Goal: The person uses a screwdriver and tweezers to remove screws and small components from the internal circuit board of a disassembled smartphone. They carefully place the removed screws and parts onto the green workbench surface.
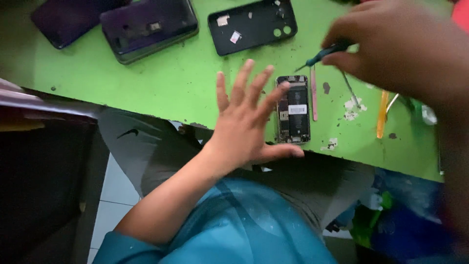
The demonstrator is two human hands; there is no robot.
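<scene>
On the green table (161, 83), seen from the head camera, an opened phone (293, 108) lay near the table's near edge, its back removed so that the battery and inner parts showed. The left hand (246, 122) hovered just left of it with all fingers spread wide and holding nothing, the thumb stretched along the table edge beneath the phone's near end. The right hand (400, 46), blurred and high on the right, had its fingers pressed together around the handle of a small screwdriver (325, 53), whose tip pointed down and left above the phone's far end without clearly touching it.

Just right of the phone lay a thin pink pry tool (314, 95), then metal tweezers (351, 90), then an orange pry stick (382, 113) farther right. At the far side rested a black back cover (251, 24), a dark phone body (149, 28) to its left, and another dark phone (63, 22) at the far left corner.
</scene>
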